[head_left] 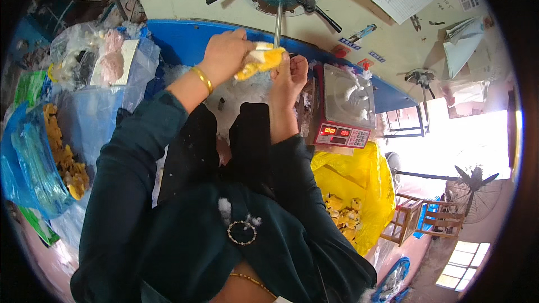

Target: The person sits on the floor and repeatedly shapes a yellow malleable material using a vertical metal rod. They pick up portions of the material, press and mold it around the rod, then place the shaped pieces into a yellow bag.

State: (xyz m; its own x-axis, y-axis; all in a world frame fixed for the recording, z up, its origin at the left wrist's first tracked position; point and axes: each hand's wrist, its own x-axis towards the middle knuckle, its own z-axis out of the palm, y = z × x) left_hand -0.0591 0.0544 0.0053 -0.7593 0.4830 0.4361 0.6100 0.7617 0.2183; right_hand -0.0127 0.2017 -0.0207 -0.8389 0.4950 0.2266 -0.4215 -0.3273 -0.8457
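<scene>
A small yellow-and-white plush piece (261,63) is held between my two hands at the end of a thin metal tube (278,22). The tube sticks out toward me from a round fitting on the cream machine panel. My left hand (225,53), with a gold bangle at the wrist, grips the plush from the left, its fingertips partly hidden. On the other side my right hand (289,78) pinches the plush with the thumb, its other fingers curled. Whether the tube's tip is inside the plush or behind it, I cannot tell.
White fluff (233,91) lies below my hands. On the right stands a red scale (343,106), above a yellow bag (365,177) holding several plush pieces (343,216). A blue bag (33,160) with yellow plush (70,171) is at left. Black handles (328,19) flank the tube.
</scene>
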